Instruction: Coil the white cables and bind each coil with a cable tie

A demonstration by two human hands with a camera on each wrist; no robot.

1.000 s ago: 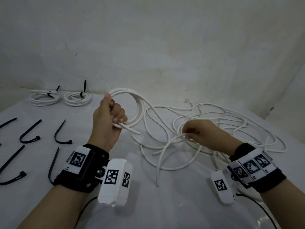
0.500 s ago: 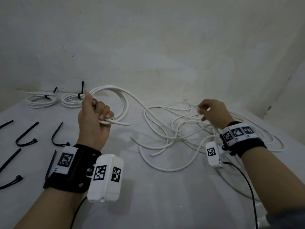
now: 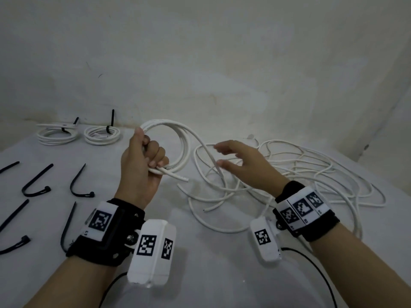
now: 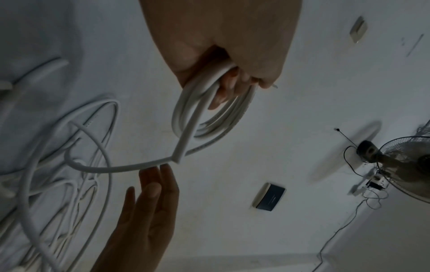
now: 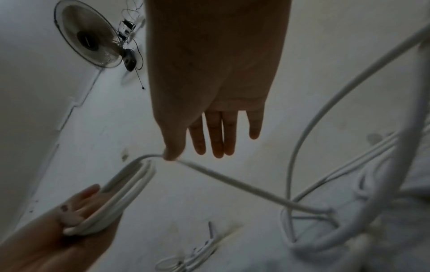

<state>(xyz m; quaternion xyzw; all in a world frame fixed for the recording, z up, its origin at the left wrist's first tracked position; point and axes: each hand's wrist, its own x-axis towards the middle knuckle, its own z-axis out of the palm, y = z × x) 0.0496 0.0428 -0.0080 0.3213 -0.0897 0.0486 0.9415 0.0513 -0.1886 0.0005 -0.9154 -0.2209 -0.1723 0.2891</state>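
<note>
My left hand (image 3: 148, 160) grips a coil of white cable (image 3: 180, 142) made of several loops, raised above the table; the cable's cut end (image 3: 182, 178) pokes out below the fist. In the left wrist view the coil (image 4: 210, 121) hangs from my curled fingers. A strand (image 3: 205, 152) trails from the coil to the loose tangle of white cable (image 3: 311, 174) on the right. My right hand (image 3: 224, 154) hovers over that strand with straight, spread fingers. In the right wrist view its thumb (image 5: 172, 153) touches the strand (image 5: 232, 179).
Two bound coils (image 3: 57, 136) (image 3: 102, 136) with black ties lie at the back left by the wall. Several loose black cable ties (image 3: 35, 184) (image 3: 80, 185) (image 3: 66, 225) lie on the white table (image 3: 211, 263) at the left. A fan (image 4: 407, 165) stands beyond the table.
My right hand has let go of the strand it pulled out to the right, opened, and come back left toward the coil. My left hand keeps its grip and has shifted slightly right.
</note>
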